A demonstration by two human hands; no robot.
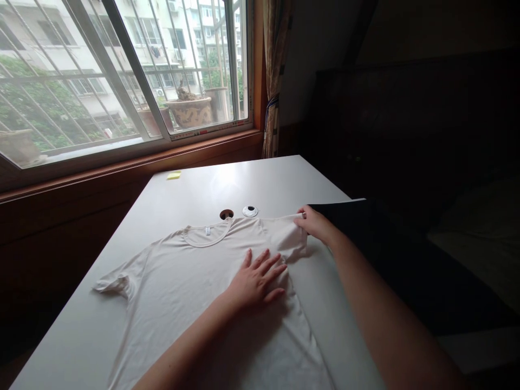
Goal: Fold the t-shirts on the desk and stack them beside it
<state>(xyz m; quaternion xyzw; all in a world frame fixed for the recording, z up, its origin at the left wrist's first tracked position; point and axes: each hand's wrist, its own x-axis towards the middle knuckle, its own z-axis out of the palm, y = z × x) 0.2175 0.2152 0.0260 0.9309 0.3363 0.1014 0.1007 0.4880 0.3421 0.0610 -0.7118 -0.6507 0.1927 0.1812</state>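
Note:
A cream short-sleeved T-shirt [182, 298] lies spread on a white table [134, 216], its round neckline toward the far side. My left hand [257, 279] rests flat on the upper right part of the shirt, fingers spread. With thumb and fingers closed, my right hand [314, 222] pinches the end of the right-hand sleeve near the table's right edge. The sleeve on the left side is bunched and creased at its end. Wrinkles run across the chest and shoulder.
Just beyond the neckline are a round hole [226, 214] in the table and a round white cap [250, 211]. A yellow sticky note [174, 175] is at the far left corner. Behind stand a barred window and a curtain [273, 81]. Dark material [365, 233] lies at the right edge.

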